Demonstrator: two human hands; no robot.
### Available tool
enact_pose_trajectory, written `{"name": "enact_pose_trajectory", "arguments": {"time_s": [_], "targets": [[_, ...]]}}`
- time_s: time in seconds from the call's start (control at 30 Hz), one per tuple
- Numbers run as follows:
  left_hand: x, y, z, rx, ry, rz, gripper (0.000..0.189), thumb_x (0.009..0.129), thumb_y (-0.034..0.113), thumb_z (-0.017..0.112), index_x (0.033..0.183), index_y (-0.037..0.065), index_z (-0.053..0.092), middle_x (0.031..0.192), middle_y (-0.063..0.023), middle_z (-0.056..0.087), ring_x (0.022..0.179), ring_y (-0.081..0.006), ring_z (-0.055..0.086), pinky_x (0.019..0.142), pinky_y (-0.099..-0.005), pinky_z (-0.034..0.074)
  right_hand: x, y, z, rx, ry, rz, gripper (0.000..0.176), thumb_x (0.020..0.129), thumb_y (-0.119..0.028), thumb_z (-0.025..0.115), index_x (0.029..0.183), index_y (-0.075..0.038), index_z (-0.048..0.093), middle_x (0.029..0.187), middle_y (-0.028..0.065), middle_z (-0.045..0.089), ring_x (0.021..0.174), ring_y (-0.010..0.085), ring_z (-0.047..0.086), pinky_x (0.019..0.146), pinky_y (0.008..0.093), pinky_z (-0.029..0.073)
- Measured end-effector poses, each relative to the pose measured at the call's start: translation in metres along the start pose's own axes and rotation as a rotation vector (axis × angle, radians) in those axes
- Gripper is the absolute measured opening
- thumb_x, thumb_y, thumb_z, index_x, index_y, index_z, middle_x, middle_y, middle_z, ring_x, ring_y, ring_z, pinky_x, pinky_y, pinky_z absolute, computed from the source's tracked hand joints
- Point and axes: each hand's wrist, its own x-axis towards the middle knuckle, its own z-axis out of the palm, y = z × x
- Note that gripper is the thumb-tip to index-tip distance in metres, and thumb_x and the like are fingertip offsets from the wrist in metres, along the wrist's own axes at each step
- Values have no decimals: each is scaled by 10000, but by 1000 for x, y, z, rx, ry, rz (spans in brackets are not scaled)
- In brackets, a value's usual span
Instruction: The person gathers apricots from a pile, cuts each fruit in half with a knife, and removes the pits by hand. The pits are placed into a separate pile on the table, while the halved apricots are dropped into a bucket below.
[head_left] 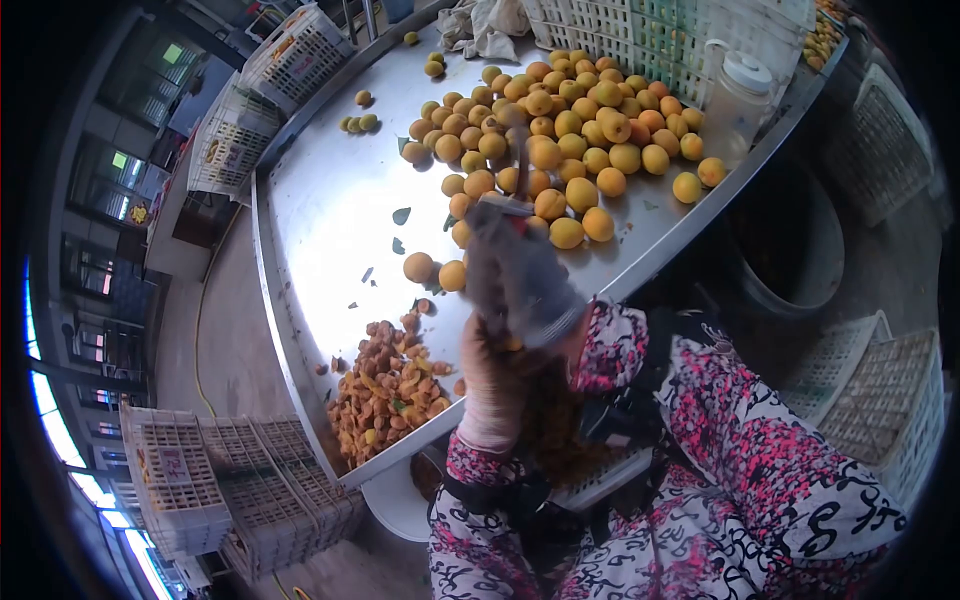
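The orange fruits (568,123) are probably light and smooth, firm enough to hold but easily bruised by a hard squeeze, and apt to roll; you can best take one around its widest part, fingertips spread; the narrow tool (522,165) looks stiff, and its handle end is likely the safe place to grip; the fruits are round, yellow to deep orange with some greenish, heaped from the middle of the metal tabletop (320,210) towards its right end beside the white crate (640,40), with strays near the far edge; brown pieces (385,390) pile at the near left corner; your gloved right hand (515,265), blurred, has its fingers closed around the tool; your left hand (488,360) is just below it by the near edge, its fingers hidden, so I cannot tell their state.
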Motion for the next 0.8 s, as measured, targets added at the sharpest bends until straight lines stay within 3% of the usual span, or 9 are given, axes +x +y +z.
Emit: {"name": "enact_pose_trajectory", "arguments": {"time_s": [0.1, 0.17, 0.2, 0.27, 0.33, 0.5, 0.53, 0.63, 0.8], "targets": [[-1, -9, 4, 193, 61, 299, 378, 924, 390, 468, 1151, 91, 515, 1030, -24, 582, 828, -110, 614, 612, -200, 530, -3, 7, 0, 139, -119, 105, 238, 860, -257, 664, 908, -25, 654, 683, -41, 563, 595, 20, 498, 514, 189, 403], [2, 4, -2, -61, 41, 16, 347, 866, 435, 523, 1070, 155, 531, 881, -57, 611, 570, -106, 533, 506, -202, 455, -5, 2, 2, 66, -120, -1, 248, 859, -268, 665, 915, -27, 652, 668, -46, 553, 572, 17, 485, 496, 183, 390], [11, 9, -16, -62, 41, 18, 347, 866, 435, 523, 1070, 155, 531, 881, -57, 611, 570, -106, 533, 506, -202, 455, -5, -1, 3, -15, -120, -103, 258, 859, -278, 666, 922, -28, 651, 653, -51, 542, 548, 15, 472, 477, 177, 378], [34, 10, -49, -189, -406, -179, 297, 854, 435, 544, 989, 171, 526, 772, -56, 605, 489, -103, 471, 416, -204, 355, 4, -10, 3, 49, -81, -18, 260, 861, -291, 664, 889, -34, 639, 586, -65, 500, 490, 6, 436, 427, 169, 338], [24, 13, -32, -153, -220, -194, 262, 856, 440, 541, 880, 181, 506, 685, -47, 581, 438, -106, 415, 378, -215, 259, 4, -19, 3, 55, -65, -15, 313, 930, -242, 554, 659, -103, 480, 455, -55, 365, 348, 46, 321, 335, 229, 248], [20, 13, -23, -174, -263, -135, 277, 861, 439, 542, 775, 186, 469, 747, -47, 580, 513, -130, 445, 435, -227, 307, 3, -15, 1, 15, -77, -1, 330, 912, -275, 589, 648, -106, 487, 464, -65, 359, 365, 36, 318, 352, 220, 240], [22, 12, -28, -175, -263, -135, 277, 861, 439, 542, 775, 186, 469, 747, -47, 580, 513, -130, 445, 435, -227, 307, 4, -12, -1, -33, -82, -50, 261, 885, -280, 629, 739, -76, 556, 521, -62, 435, 440, 25, 392, 396, 206, 293], [25, 10, -33, -193, -376, -149, 277, 876, 449, 524, 892, 173, 530, 839, -45, 602, 621, -153, 538, 499, -252, 404, 1, -7, -1, -157, -84, -158, 237, 855, -270, 673, 828, -39, 629, 606, -52, 536, 559, 14, 486, 474, 197, 370], [12, 5, -9, -3, -230, 22, 472, 914, 446, 466, 1225, 92, 490, 1000, -44, 618, 852, -178, 634, 661, -283, 518, -1, 9, 1, -399, -57, -480, 196, 844, -219, 688, 848, -28, 646, 655, -38, 577, 625, 10, 515, 540, 203, 419]]}}
